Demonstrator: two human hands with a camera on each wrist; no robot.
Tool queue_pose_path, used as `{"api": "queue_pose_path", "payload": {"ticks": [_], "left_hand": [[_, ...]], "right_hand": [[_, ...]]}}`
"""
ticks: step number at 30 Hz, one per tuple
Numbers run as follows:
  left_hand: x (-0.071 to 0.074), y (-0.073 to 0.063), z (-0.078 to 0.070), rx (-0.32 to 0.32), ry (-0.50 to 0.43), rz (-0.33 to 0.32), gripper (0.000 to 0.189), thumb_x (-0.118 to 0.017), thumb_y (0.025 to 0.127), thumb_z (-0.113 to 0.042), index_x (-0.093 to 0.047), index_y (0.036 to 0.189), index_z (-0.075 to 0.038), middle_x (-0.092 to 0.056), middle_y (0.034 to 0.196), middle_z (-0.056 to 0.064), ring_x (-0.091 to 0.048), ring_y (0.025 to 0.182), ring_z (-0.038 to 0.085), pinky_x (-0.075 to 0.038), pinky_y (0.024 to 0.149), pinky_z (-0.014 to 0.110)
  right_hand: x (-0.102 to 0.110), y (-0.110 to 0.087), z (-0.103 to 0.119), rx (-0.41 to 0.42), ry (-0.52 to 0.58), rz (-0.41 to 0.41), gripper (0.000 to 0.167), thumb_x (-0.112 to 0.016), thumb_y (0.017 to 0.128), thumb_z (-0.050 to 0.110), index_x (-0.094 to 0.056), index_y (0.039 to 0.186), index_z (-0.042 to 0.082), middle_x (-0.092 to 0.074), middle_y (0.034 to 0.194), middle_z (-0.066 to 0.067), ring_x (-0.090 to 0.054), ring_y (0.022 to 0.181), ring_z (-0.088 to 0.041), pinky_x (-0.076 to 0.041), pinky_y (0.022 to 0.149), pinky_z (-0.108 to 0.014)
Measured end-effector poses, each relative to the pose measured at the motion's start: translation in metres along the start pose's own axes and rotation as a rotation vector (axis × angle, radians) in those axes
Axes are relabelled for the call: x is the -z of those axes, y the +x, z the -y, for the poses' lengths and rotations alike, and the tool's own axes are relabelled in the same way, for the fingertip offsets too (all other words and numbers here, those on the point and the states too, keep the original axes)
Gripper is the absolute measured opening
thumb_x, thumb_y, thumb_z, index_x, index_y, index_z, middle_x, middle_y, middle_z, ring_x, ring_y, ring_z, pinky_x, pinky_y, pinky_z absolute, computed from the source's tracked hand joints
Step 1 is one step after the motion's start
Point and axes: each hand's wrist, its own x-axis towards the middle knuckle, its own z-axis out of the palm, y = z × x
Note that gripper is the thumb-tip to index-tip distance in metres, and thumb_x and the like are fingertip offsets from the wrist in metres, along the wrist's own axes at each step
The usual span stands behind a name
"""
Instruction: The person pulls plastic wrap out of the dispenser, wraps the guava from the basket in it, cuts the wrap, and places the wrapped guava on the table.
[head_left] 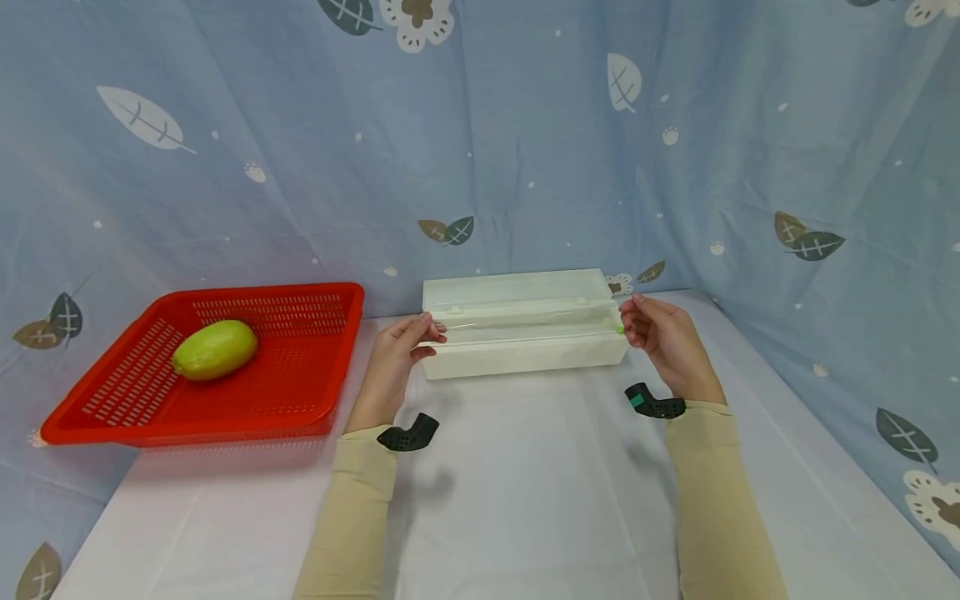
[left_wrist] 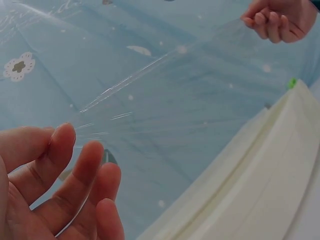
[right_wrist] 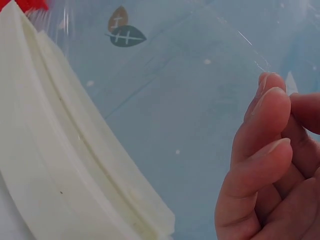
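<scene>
A sheet of clear plastic wrap [left_wrist: 165,100] stretches between both hands, above a long white wrap dispenser box [head_left: 525,360] whose lid [head_left: 517,287] stands raised at the back. My left hand [head_left: 396,362] pinches one corner of the wrap between thumb and forefinger, the other fingers loosely bent. At the opposite corner, my right hand [head_left: 671,346] pinches the wrap in the same way. In the left wrist view the film runs taut from fingertip to fingertip, with creases near the left thumb. A small green piece [left_wrist: 293,83] shows at the box's right end.
Left of the box stands a red plastic basket [head_left: 300,400] with a yellow-green oval fruit [head_left: 216,350] lying in it. A white cloth [head_left: 525,500] covers the table. Behind hangs a blue curtain [head_left: 525,142] printed with leaves and flowers.
</scene>
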Motion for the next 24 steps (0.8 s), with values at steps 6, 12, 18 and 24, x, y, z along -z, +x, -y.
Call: {"api": "queue_pose_path", "payload": {"ticks": [6, 12, 18, 24], "left_hand": [[-0.0008, -0.0001, -0.0014, -0.005, 0.011, -0.01, 0.032, -0.058, 0.086, -0.036, -0.063, 0.086, -0.004, -0.062, 0.094, 0.012, -0.056, 0.091, 0.026, -0.045, 0.078, 0.033], [-0.0015, -0.0008, -0.0028, -0.017, 0.028, -0.019, 0.032, -0.058, 0.086, -0.036, -0.063, 0.082, -0.004, -0.062, 0.092, 0.011, -0.057, 0.089, 0.026, -0.046, 0.076, 0.032], [-0.0017, -0.0014, -0.004, -0.027, 0.046, -0.026, 0.031, -0.057, 0.086, -0.035, -0.063, 0.081, -0.006, -0.062, 0.092, 0.01, -0.057, 0.089, 0.025, -0.046, 0.076, 0.032], [-0.002, -0.0012, -0.0048, -0.029, 0.048, -0.021, 0.031, -0.057, 0.086, -0.036, -0.063, 0.082, -0.006, -0.062, 0.092, 0.01, -0.057, 0.089, 0.026, -0.044, 0.081, 0.039]], "right_hand": [[0.0, 0.0005, 0.0009, 0.006, 0.014, -0.004, 0.029, -0.051, 0.091, 0.024, -0.06, 0.094, -0.003, -0.058, 0.078, -0.005, -0.049, 0.062, -0.014, -0.04, 0.052, -0.021], [-0.0007, 0.0006, 0.001, 0.014, 0.014, -0.01, 0.03, -0.051, 0.091, 0.024, -0.059, 0.094, -0.004, -0.058, 0.077, -0.006, -0.049, 0.061, -0.014, -0.04, 0.051, -0.021], [-0.0016, 0.0003, 0.0016, 0.026, 0.021, -0.012, 0.034, -0.051, 0.091, 0.024, -0.055, 0.097, -0.01, -0.058, 0.076, -0.005, -0.048, 0.061, -0.014, -0.04, 0.051, -0.021], [-0.0021, -0.0006, 0.0025, 0.034, 0.024, -0.013, 0.032, -0.052, 0.091, 0.024, -0.058, 0.095, -0.007, -0.058, 0.076, -0.006, -0.048, 0.061, -0.014, -0.04, 0.051, -0.021]]}}
